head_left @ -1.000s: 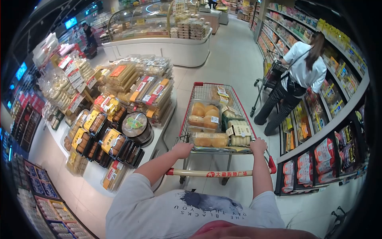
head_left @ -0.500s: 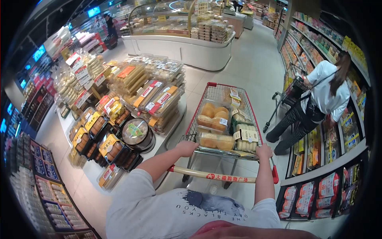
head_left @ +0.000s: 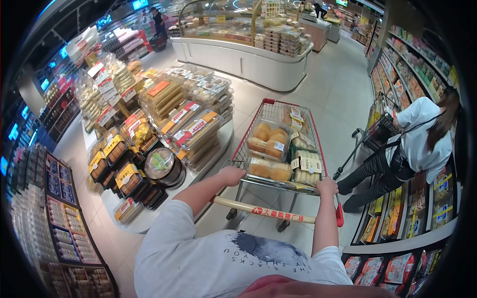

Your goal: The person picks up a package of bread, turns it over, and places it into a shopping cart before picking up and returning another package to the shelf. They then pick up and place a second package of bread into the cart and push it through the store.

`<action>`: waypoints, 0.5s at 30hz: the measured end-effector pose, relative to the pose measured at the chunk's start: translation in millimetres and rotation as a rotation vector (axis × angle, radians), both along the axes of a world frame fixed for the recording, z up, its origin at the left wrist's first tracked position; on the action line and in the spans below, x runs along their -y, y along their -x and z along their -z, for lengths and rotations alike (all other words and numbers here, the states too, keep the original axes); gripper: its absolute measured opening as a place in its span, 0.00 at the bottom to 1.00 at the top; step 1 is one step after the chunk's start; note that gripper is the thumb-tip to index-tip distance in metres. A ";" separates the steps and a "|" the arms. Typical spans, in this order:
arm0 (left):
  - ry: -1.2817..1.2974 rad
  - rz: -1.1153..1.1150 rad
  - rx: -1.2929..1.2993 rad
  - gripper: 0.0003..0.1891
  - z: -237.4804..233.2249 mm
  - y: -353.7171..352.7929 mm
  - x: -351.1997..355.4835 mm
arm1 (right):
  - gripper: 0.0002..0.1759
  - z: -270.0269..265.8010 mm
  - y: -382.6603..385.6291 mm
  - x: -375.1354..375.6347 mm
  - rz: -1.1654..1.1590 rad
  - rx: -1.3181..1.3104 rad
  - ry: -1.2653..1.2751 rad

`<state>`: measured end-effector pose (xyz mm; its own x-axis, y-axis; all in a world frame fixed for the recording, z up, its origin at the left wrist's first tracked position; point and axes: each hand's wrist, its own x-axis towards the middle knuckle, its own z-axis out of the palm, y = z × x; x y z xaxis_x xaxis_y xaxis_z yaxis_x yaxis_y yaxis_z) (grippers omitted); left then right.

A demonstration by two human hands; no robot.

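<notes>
A wire shopping cart (head_left: 318,140) with red trim stands in front of me. My left hand (head_left: 232,176) is closed around the near left corner of its basket, and my right hand (head_left: 327,186) grips the near right corner. Between my forearms and close to my shirt lies the cart's push handle (head_left: 285,214), with neither hand on it. Inside the basket are a clear box of round buns (head_left: 268,138), a clear pack of sliced pastries (head_left: 269,169) and a pack of pale rolls (head_left: 307,168). Another clear pack (head_left: 294,117) rests at the far end.
Close on the left is a display table (head_left: 144,226) stacked with packaged baked goods. A white curved counter (head_left: 238,64) stands ahead. At the right, a person (head_left: 422,124) with a dark cart (head_left: 380,131) is beside the shelves. Tiled floor (head_left: 318,84) runs between them.
The view has turned a little, so the counter, table and person appear farther right. The person at the right is nearer the picture's edge. Both my hands keep their hold on the cart.
</notes>
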<state>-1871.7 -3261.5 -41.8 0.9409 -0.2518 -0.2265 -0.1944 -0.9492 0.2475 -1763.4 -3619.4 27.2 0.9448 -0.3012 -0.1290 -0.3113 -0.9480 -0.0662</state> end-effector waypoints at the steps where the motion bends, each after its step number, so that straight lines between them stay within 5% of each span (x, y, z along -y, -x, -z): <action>1: -0.001 0.000 0.009 0.12 2.0 -8.5 0.7 | 0.28 -1.1 -9.4 0.5 -0.002 0.002 0.009; 15: 0.039 -0.011 0.025 0.13 -10.0 -120.2 -24.4 | 0.28 -15.6 -134.2 -29.9 -0.023 0.065 0.004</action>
<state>-1751.5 -3237.1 -31.8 0.9490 -0.2498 -0.1926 -0.1908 -0.9409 0.2799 -1629.3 -3589.5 42.8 0.9579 -0.2793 -0.0660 -0.2842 -0.9553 -0.0817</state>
